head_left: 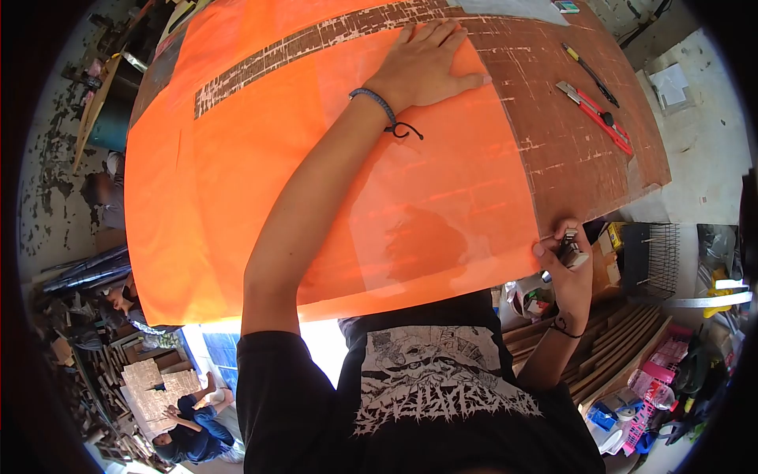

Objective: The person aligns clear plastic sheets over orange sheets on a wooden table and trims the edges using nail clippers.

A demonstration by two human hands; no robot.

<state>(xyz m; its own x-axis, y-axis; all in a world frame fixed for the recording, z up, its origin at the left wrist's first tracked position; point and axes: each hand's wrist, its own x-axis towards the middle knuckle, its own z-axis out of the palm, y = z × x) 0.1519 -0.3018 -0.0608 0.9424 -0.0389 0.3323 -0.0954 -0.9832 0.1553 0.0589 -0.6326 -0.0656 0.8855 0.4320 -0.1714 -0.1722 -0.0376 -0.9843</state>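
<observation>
I can read no words: the jagged lettering (pixel 446 415) across my black T-shirt (pixel 304 403), below the orange sheet (pixel 237 229), is illegible.

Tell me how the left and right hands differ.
The left hand lies flat on the orange sheet; the right hand is curled around a small metallic object near the sheet's corner. The left wears a thicker bracelet, the right a thinner band. Both are ungloved.

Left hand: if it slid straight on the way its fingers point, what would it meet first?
The left hand would leave the orange sheet for bare brown tabletop; the first thing lying there is likely the pale sheet at the picture's top edge, though lens distortion makes the exact line unsure.
</observation>
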